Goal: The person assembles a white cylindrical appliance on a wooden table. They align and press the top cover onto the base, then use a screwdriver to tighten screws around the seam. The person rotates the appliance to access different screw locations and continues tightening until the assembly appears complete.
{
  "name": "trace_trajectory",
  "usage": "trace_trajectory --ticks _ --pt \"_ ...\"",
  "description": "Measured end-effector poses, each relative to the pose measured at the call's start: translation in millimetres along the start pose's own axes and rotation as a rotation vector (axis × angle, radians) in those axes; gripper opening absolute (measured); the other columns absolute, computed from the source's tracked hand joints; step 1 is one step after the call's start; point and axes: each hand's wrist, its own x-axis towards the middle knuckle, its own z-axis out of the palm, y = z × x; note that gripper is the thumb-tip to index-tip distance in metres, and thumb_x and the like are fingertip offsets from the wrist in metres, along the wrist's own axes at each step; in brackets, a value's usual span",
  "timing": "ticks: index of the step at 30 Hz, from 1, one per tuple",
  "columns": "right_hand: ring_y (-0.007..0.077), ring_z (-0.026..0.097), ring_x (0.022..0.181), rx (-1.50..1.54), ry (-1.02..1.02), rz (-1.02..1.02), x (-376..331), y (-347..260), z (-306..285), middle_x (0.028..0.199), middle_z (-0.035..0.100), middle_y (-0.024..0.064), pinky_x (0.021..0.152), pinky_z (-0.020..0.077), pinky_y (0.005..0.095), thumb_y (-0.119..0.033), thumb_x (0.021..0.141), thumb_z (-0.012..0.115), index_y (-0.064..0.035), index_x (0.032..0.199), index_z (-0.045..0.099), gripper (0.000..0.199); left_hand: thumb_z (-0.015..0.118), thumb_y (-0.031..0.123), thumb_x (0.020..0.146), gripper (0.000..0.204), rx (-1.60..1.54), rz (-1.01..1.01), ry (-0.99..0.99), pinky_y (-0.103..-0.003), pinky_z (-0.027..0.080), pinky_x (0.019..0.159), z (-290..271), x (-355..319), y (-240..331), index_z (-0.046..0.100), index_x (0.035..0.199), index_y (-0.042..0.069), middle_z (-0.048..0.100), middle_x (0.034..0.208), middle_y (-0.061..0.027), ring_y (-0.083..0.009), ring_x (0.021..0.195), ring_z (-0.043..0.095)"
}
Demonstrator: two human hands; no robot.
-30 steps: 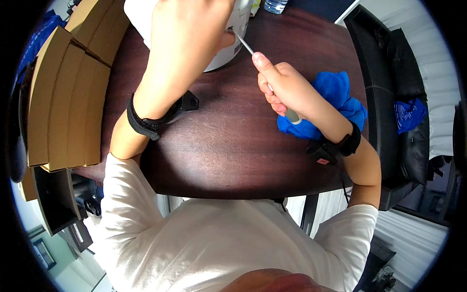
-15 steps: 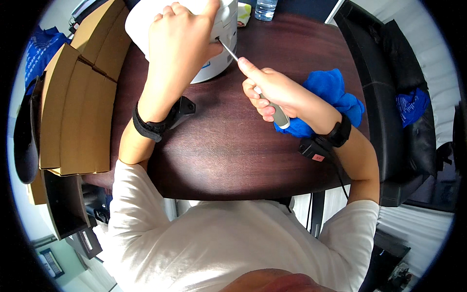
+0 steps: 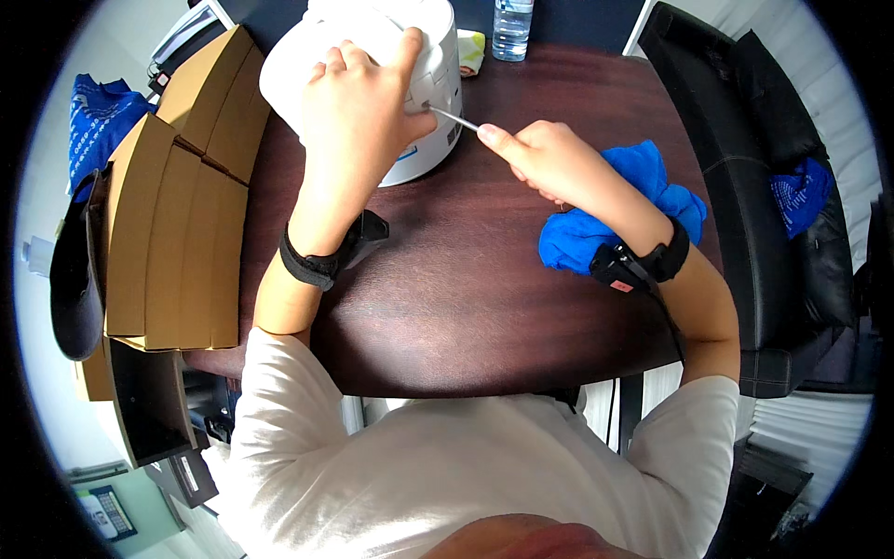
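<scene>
A white rounded appliance (image 3: 438,140), like a rice cooker, stands at the far side of the dark wooden table (image 3: 466,298). My left hand (image 3: 358,112) grips its top and side, thumb near a small metal part. My right hand (image 3: 545,158) holds a thin metal tool (image 3: 454,118), like a screwdriver, whose tip touches the appliance's side just by my left thumb. Both wrists wear black bands. A crumpled blue cloth (image 3: 652,200) lies under and beside my right forearm.
Several flat cardboard boxes (image 3: 177,214) are stacked along the table's left edge. A clear water bottle (image 3: 511,28) stands at the far edge. A black leather chair (image 3: 773,186) with a blue bag on it sits to the right. A dark cap (image 3: 79,270) hangs at the left.
The view has shifted so the appliance sits lower in frame. My right hand rose off the blue cloth and moved toward the appliance, keeping the tool's tip at its side.
</scene>
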Motion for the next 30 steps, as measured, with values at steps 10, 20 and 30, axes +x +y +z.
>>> trace_trajectory --ticks 10,20,30 --pt "0.0328 0.061 0.046 -0.678 0.439 -0.369 -12.4 -16.3 -15.9 0.047 0.054 0.0165 0.044 0.0489 0.0391 -0.054 0.092 0.051 -0.0003 0.054 0.063 0.067 0.082 0.039 0.057 0.075 0.016 0.009 -0.029 -0.037 0.056 0.063 -8.9 1.7 5.5 0.055 0.126 0.026 0.061 0.080 -0.0109 -0.0270 0.080 0.068" --pt "0.0322 0.059 0.046 -0.681 0.433 -0.353 -6.4 -14.1 -18.7 0.049 0.056 0.0160 0.043 0.0476 0.0379 -0.054 0.088 0.057 -0.0025 0.055 0.065 0.062 0.083 0.039 0.056 0.076 -0.031 0.006 -0.038 -0.037 0.056 0.066 -7.1 1.8 4.4 0.055 0.126 0.026 0.061 0.080 -0.0107 -0.0274 0.081 0.068" --pt "0.0244 0.058 0.046 -0.950 0.701 -0.594 -11.9 -23.6 -25.4 0.052 0.056 0.0102 0.044 0.0444 0.0335 -0.050 0.080 0.065 -0.0075 0.058 0.066 0.049 0.082 0.040 0.059 0.073 0.010 0.020 -0.009 -0.037 0.056 0.066 -6.0 0.5 3.4 0.055 0.126 0.026 0.061 0.081 -0.0110 -0.0287 0.084 0.068"
